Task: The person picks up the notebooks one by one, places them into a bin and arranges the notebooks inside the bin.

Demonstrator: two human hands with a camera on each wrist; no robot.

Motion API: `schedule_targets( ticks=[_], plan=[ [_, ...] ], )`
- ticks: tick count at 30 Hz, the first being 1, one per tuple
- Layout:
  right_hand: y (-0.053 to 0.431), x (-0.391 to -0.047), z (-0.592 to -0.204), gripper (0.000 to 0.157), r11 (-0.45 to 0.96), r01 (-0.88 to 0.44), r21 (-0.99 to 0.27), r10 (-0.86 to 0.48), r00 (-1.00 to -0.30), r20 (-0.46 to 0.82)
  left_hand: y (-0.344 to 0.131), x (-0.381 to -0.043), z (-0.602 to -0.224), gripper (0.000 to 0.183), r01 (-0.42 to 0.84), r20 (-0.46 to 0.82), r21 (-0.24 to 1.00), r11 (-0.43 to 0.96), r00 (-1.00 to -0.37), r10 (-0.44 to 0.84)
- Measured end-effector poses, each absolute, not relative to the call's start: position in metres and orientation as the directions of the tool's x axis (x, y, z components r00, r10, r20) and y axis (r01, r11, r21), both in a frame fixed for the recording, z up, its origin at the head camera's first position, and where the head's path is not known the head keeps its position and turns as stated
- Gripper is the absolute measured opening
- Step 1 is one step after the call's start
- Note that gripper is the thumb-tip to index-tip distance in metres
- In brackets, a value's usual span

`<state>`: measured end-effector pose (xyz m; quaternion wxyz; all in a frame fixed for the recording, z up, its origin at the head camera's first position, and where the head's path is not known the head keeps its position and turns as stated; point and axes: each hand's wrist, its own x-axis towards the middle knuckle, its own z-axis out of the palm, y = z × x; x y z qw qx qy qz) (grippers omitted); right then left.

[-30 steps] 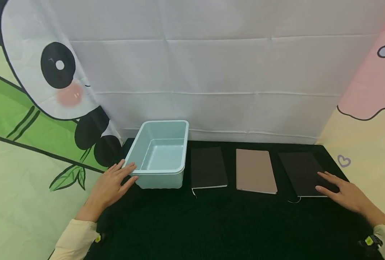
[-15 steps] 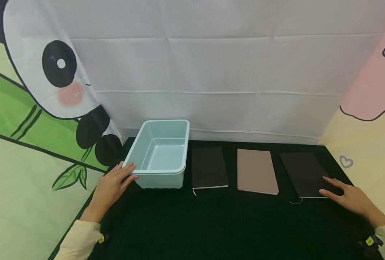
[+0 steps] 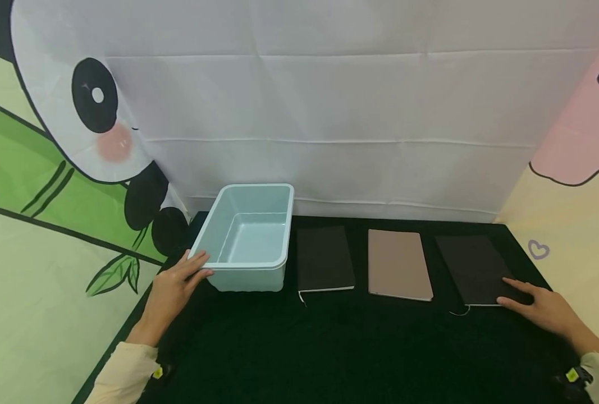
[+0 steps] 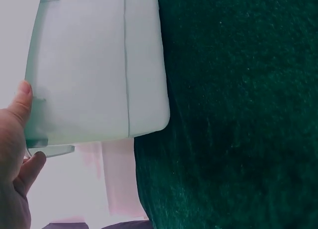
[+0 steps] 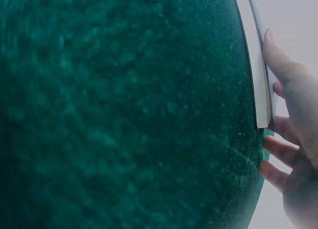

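My left hand (image 3: pixel 174 287) rests at the near left corner of a pale blue plastic bin (image 3: pixel 248 279). Its fingers lie loosely over the rim, and the thumb touches the front wall. In the left wrist view the thumb (image 4: pixel 22 100) lies along the bin's edge. On the right, my right hand (image 3: pixel 544 306) rests at the near right corner of a black notebook (image 3: pixel 473 264) with a pale ribbon. Thumb and index finger lie on its cover. In the right wrist view the other fingers hang beside the notebook's pale page edge (image 5: pixel 258 75).
Between the bin and the right notebook lie another black notebook (image 3: pixel 324 258) with a ribbon and a pinkish-beige notebook (image 3: pixel 399 264). All stand on a dark green cloth-covered table (image 3: pixel 350 348). A white cloth backdrop (image 3: pixel 329 112) hangs right behind, with printed cartoon sheets at both sides.
The left hand's fingers bend slightly more over the bin's corner. My right hand has shifted a little right and down on the notebook. The bin and notebooks stay put.
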<state>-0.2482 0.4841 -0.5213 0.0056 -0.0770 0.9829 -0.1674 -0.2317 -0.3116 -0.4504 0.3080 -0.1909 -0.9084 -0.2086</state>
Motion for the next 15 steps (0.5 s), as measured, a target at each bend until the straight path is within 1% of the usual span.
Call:
schedule_targets(
  ticks=[5,15],
  plan=[
    [0.482,-0.246,-0.521,0.073,0.930,-0.137,-0.342,-0.144,-0.990,0.006,-0.311,-0.228,-0.450,0.048,0.464,0.641,0.263,0.846,-0.739,0.207],
    [0.466,-0.238,-0.511,0.078,0.930,-0.062,-0.363,-0.068,-0.998,-0.004,-0.313,-0.222,-0.447,0.049,0.462,0.642,0.252,0.851,-0.737,0.210]
  ],
)
